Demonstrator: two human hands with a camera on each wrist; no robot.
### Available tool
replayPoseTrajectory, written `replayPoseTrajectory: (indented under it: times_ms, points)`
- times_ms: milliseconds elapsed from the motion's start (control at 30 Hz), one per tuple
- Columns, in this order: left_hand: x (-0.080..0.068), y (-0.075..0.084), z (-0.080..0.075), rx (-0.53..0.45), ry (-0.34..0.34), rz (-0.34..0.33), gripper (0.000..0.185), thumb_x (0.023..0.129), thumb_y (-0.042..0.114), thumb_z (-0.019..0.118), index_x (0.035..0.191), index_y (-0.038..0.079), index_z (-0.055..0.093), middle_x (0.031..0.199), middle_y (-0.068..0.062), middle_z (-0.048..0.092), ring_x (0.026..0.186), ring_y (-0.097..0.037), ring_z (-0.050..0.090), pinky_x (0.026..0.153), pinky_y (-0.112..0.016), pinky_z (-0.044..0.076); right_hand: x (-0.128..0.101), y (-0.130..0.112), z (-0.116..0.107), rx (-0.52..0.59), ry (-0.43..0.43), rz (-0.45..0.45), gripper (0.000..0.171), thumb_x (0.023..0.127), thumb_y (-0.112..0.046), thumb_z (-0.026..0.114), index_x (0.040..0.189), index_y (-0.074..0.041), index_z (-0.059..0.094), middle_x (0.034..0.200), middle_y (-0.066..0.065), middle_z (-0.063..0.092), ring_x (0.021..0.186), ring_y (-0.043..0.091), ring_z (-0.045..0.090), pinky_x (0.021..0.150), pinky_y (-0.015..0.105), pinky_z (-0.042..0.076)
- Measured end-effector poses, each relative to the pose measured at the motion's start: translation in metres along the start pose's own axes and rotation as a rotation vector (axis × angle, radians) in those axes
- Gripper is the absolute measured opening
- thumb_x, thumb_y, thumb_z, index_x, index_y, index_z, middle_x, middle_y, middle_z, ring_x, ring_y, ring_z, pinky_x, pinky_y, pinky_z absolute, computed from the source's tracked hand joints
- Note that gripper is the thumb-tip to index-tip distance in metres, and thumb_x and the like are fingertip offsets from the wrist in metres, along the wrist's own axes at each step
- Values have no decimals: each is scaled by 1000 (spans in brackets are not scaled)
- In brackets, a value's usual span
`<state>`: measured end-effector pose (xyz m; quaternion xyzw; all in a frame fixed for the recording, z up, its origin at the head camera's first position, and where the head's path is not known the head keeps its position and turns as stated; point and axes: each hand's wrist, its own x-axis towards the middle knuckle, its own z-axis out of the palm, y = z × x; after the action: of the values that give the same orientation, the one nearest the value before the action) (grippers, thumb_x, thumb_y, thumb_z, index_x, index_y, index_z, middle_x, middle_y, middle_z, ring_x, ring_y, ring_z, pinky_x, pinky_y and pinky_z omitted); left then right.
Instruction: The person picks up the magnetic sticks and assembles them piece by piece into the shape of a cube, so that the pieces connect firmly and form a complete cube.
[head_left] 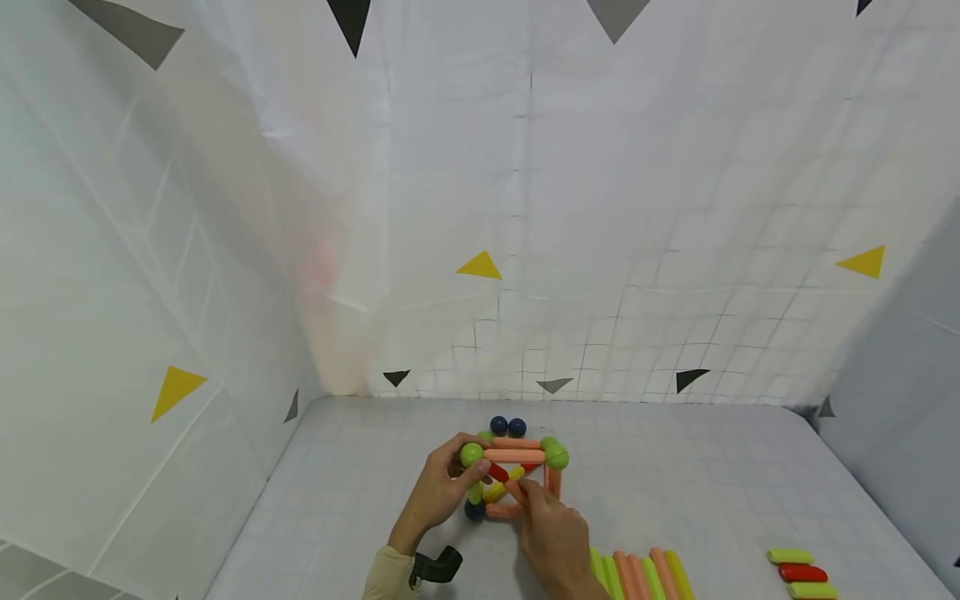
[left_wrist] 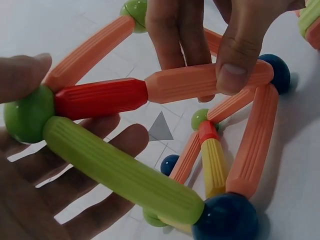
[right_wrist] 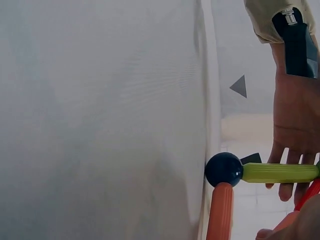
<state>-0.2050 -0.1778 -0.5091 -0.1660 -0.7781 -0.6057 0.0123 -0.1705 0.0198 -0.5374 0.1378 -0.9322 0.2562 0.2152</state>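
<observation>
A frame of magnetic rods and balls point(head_left: 513, 471) stands on the white table. My left hand point(head_left: 438, 492) holds its near left corner: the thumb point(left_wrist: 22, 75) lies on a green ball point(left_wrist: 27, 116) and the fingers spread under a lime rod point(left_wrist: 120, 172). A red rod point(left_wrist: 100, 97) runs from that ball to an orange rod point(left_wrist: 200, 82), which my right hand point(head_left: 551, 533) pinches between thumb point(left_wrist: 235, 60) and fingers. A dark blue ball point(left_wrist: 227, 217) forms the bottom corner. The right wrist view shows a blue ball point(right_wrist: 223, 169), the lime rod point(right_wrist: 280, 172) and my left hand point(right_wrist: 295, 135).
Two loose dark blue balls point(head_left: 507, 427) lie just behind the frame. Several loose orange and lime rods point(head_left: 641, 575) lie at the front, right of my right hand. Three short pieces point(head_left: 798, 573) sit at the front right. White sheet walls point(head_left: 150, 292) enclose the table.
</observation>
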Motion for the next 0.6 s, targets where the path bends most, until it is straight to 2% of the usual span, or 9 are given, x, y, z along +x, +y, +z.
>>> replayPoseTrajectory:
  times_ms: [167, 267, 333, 433, 533, 600]
  points:
    - [0, 0, -3, -10, -8, 4, 34, 108, 24, 64, 134, 2, 63, 114, -13, 72, 97, -45, 72, 80, -27, 59, 4, 2, 7, 10, 101, -48, 25, 88, -12, 87, 103, -14, 67, 58, -5, 61, 39, 5, 48, 43, 14, 39]
    - [0, 0, -3, 0, -6, 11, 33, 108, 24, 64, 133, 4, 63, 113, -11, 72, 96, -42, 73, 80, -28, 59, 6, 5, 10, 30, 153, -79, 26, 87, -14, 88, 100, -15, 66, 52, -9, 52, 37, 3, 47, 43, 11, 36]
    - [0, 0, -3, 1, -6, 15, 33, 108, 24, 65, 134, 4, 63, 112, -11, 73, 95, -40, 74, 80, -29, 60, 6, 7, 11, 39, 167, -90, 27, 86, -14, 89, 101, -14, 68, 52, -9, 53, 37, 3, 47, 43, 11, 36]
    - [0, -1, -3, 13, 3, 19, 35, 107, 23, 66, 135, 2, 62, 112, -11, 73, 93, -34, 75, 80, -29, 60, 5, 7, 8, 54, 163, -89, 32, 82, -16, 93, 106, -14, 71, 62, -3, 69, 43, 6, 56, 46, 13, 42]
    - [0, -2, -2, 45, 19, 38, 37, 102, 21, 72, 134, 3, 63, 117, -12, 73, 93, -20, 73, 82, -27, 60, 3, 12, 2, 120, 238, -147, 33, 78, -15, 96, 102, -12, 74, 75, 0, 77, 51, 6, 64, 51, 15, 49]
    - [0, -2, -2, 74, 30, 45, 40, 98, 20, 78, 133, 6, 64, 121, -10, 73, 96, -14, 71, 83, -25, 59, 3, 20, -3, 205, 319, -196, 26, 77, -11, 95, 92, -13, 74, 74, -2, 76, 51, 3, 62, 50, 13, 48]
